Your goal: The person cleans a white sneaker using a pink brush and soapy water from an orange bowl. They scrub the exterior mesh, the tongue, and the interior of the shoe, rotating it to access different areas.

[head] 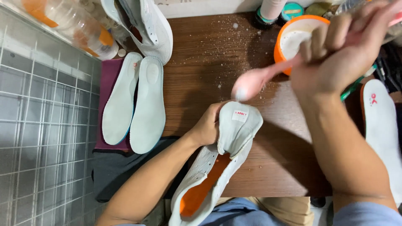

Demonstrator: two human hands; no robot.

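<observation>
1. The right hand point(339, 54) is closed in a fist around the handle of a pink brush point(255, 81); the brush slants down and to the left, its blurred head hanging just above the pulled-up tongue of the white shoe point(222, 159).
2. The left hand point(208, 125) is clamped on that shoe, fingers tucked behind the tongue and holding it upright; the shoe lies at the near edge of the wooden table point(209, 62), heel toward the person, its orange lining showing inside.
3. Just behind the right hand stands an orange tub point(289, 35) of white paste or powder, partly hidden by the knuckles; white specks are scattered over the tabletop around it.
4. To the left, two pale insoles point(134, 104) lie side by side, touching, on a purple cloth point(106, 79); a dark cloth point(113, 171) lies below them.
5. A second white shoe point(148, 25) rests at the far left of the table, above the insoles; clear plastic bottles point(71, 25) with orange labels lie beside it.
6. Another insole point(381, 129) with a red mark lies at the right edge, well apart from the pair.
</observation>
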